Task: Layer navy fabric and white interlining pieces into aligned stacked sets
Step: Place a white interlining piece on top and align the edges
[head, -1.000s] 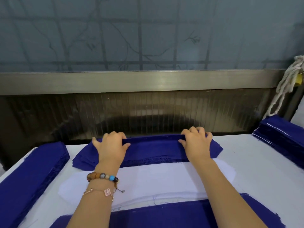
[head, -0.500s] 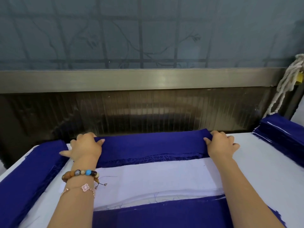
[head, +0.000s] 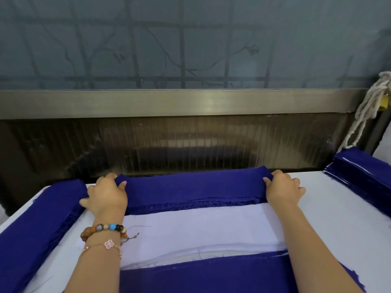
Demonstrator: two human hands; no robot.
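A person's left hand (head: 105, 197) and right hand (head: 282, 190) grip opposite ends of a navy stack (head: 194, 189) at the desk's (head: 338, 218) far edge, fingers curled over the cloth. White interlining (head: 201, 231) lies just in front of the stack. A left pile (head: 42, 218) and a right pile (head: 364, 172) of navy flank them.

One head-worn view, looking forward and down, close over the table (head: 330, 208), window (head: 190, 49) just beyond the fingers (head: 282, 177).

The left hand (head: 105, 195) and right hand (head: 282, 190) cover both ends of the navy stack (head: 194, 187).
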